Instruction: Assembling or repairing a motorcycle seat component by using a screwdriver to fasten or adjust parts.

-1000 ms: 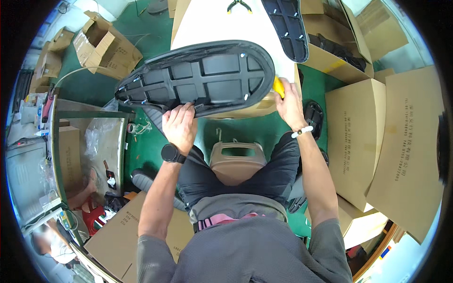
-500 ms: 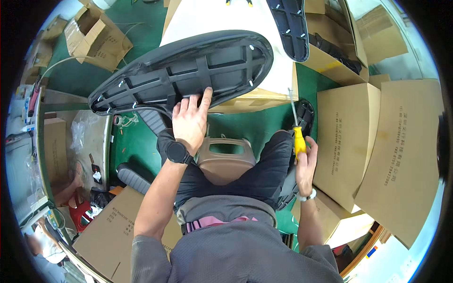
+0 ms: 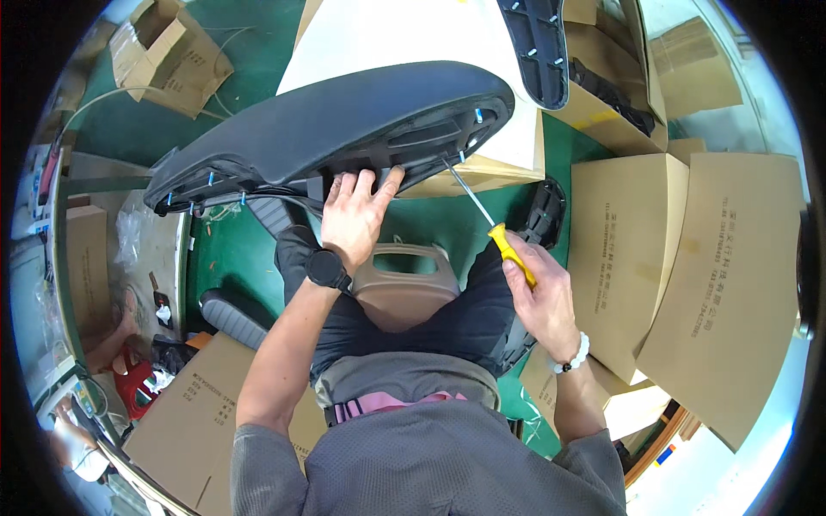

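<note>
Above both hands point(image 3: 357, 215), seat pan point(image 3: 335, 129) tilts.

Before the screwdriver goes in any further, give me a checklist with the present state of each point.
1. Left hand steadies the black seat shell at its lower edge: ok.
2. Right hand has a closed grip on the yellow screwdriver handle: ok.
3. Screwdriver tip reaches the underside of the shell near a blue-tipped screw: ok.
4. Tip seated in a screw head: cannot tell, too small.
5. Left fingers apart from the shaft: ok.
6. Shell resting on the white board behind it: cannot tell.
</note>
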Demonstrator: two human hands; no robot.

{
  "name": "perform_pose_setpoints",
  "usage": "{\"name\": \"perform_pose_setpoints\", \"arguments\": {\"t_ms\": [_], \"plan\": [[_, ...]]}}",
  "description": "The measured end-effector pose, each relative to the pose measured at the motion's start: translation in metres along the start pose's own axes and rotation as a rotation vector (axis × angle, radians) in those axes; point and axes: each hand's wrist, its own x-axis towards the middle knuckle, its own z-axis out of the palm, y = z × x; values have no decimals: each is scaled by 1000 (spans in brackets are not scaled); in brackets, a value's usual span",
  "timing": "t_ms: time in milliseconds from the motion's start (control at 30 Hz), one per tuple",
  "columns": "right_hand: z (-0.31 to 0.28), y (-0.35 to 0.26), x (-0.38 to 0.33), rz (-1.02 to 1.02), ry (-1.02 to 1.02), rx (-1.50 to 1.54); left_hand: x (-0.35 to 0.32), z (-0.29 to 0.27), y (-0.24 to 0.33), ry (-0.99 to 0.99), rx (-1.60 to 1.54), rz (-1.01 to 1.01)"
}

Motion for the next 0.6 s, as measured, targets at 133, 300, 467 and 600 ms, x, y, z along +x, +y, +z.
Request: {"name": "perform_pose_setpoints", "arguments": {"t_ms": [133,300,467,600], "plan": [[-4,-6,12,-51,-62,-101,-1,0,0,14,-1,-2],[-13,-17,18,-211,-59,-382,1,-4,2,-4,-22,-1],[-30,-43,43,-279,-177,-612,3,-7,-1,-32,-51,-16],[-56,-62,73,-330,-286,-719,16,-16,-1,69,-72,15]]}}
